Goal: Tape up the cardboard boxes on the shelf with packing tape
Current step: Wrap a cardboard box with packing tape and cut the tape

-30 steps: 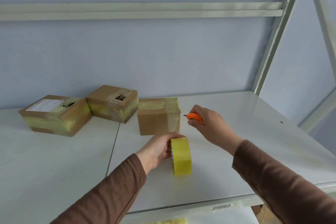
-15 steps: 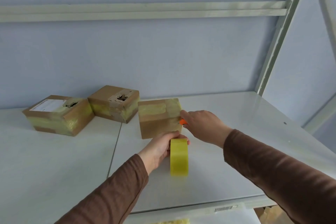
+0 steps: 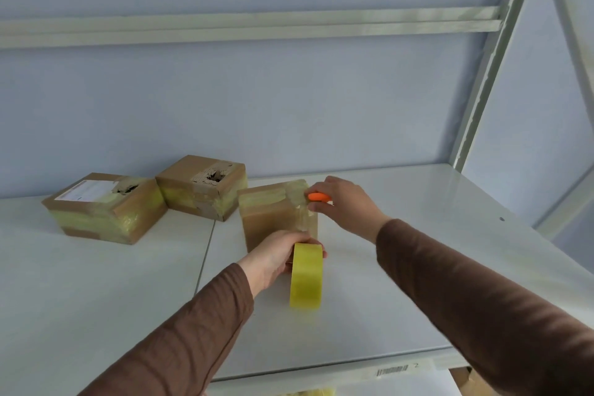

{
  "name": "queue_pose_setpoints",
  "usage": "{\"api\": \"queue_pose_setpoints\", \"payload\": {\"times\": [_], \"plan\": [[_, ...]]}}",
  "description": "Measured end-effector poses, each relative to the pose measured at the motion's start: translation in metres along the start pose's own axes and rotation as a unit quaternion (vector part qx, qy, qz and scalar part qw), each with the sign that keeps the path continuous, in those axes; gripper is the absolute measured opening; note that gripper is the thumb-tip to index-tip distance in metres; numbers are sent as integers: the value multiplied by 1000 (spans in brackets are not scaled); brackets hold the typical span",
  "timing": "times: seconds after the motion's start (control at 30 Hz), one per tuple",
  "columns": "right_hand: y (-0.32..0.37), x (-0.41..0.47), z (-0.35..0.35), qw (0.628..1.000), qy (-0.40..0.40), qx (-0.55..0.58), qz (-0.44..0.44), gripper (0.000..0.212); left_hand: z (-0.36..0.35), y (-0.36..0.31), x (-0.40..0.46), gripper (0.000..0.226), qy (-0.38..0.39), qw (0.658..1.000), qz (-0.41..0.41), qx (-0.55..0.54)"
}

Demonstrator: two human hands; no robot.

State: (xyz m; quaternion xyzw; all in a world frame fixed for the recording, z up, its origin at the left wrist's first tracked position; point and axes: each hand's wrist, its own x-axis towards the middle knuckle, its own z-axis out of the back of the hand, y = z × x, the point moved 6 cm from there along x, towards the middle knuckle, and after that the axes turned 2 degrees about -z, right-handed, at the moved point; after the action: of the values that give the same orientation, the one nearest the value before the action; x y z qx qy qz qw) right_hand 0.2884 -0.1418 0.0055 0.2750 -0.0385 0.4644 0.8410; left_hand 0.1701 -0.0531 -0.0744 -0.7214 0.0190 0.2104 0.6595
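Left hand (image 3: pixel 279 256) gripping tape roll (image 3: pixel 306 276), right hand (image 3: pixel 345 202) clutching mostly hidden orange cutter (image 3: pixel 317 196) against box (image 3: pixel 277 215)

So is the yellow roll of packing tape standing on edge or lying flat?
On edge: the yellow roll of packing tape stands upright on the white shelf, gripped by the left hand.

On the shelf (image 3: pixel 401 267), my left hand (image 3: pixel 276 259) holds the tape roll (image 3: pixel 306 276) upright just before the nearest box (image 3: pixel 273 219), my right hand (image 3: pixel 345 202) is at that box's right top corner, and two boxes (image 3: pixel 106 207) (image 3: pixel 202 191) lie behind to the left.
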Motion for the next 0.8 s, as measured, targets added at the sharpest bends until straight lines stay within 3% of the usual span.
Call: {"api": "queue_pose_setpoints", "payload": {"times": [0.17, 0.27, 0.37, 0.47, 0.53, 0.63, 0.73, 0.8], "plan": [[-4, 0, -5, 999, -35, 27, -6, 18, 21, -8, -14, 26, -3, 994, 22, 109], [-2, 0, -5, 999, -34, 1, -5, 18, 26, -5, -26, 28, 59, 982, 37, 177], [7, -6, -2, 998, -63, -13, -6, 24, 35, -8, -38, 33, 56, 984, -12, 171], [17, -32, -3, 964, -119, 232, -49, 41, 46, -16, -54, 36, 57, 977, -86, 186], [31, -46, -15, 912, -65, 398, -71, 67, 53, -20, -65, 35, 75, 967, -116, 216], [60, -53, -38, 900, 75, 427, -37, 88, 60, -21, -77, 36, 84, 955, -133, 251], [85, -52, -58, 916, 137, 377, 3, 82, 69, -19, -85, 44, 69, 948, -129, 281], [95, -47, -67, 932, 103, 347, 12, 68, 76, -18, -90, 40, 67, 940, -120, 313]]}}
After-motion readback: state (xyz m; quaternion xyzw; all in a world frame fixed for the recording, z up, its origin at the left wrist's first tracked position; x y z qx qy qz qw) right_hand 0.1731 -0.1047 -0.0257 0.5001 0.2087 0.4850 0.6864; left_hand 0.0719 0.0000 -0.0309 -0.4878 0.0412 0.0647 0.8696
